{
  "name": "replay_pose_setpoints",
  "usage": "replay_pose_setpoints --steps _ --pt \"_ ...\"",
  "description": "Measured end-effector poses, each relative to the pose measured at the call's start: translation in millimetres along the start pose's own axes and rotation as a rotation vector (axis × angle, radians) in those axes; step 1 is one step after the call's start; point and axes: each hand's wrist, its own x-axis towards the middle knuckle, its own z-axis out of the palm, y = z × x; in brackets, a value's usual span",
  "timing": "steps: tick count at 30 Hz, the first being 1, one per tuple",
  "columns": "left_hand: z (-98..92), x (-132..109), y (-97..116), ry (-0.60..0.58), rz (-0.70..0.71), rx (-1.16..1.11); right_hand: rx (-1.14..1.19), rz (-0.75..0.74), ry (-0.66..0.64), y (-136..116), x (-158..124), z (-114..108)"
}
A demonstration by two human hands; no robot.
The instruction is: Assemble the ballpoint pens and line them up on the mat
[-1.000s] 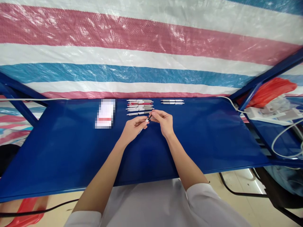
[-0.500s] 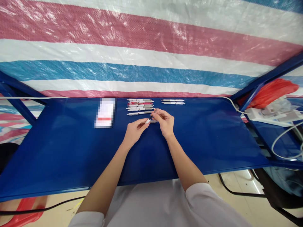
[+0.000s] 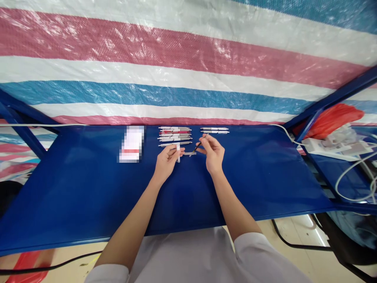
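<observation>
Between the fingertips of my left hand a white pen barrel stands nearly upright. My right hand pinches a thin, dark pen refill, tilted down to the left. Under its tip a pale pen part lies on the blue table; its exact kind is too small to tell. Just beyond my hands is a stack of several pens, mostly white and grey with a red one among them. Two more white pens lie side by side to the right of that stack.
A blurred white sheet or packet with a red band lies left of the pens. Striped sheeting hangs behind the table. At the right are a white power strip, a red plastic bag and looped cables.
My hands have moved apart. The dark refill is now out of the white barrel, held in my right hand, and my left hand has turned the barrel upright.
</observation>
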Motion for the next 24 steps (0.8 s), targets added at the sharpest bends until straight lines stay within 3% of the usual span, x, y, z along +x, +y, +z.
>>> replay_pose_setpoints --steps 3,10,24 --pt "-0.5 4 5 -0.002 0.004 -0.011 -0.064 0.029 -0.079 5 -7 3" --pt "-3.5 17 8 0.028 -0.002 -0.130 -0.114 0.010 -0.116 16 -3 4" --pt "-8.8 33 -4 0.133 0.015 -0.370 -0.046 -0.021 -0.007 24 18 15"
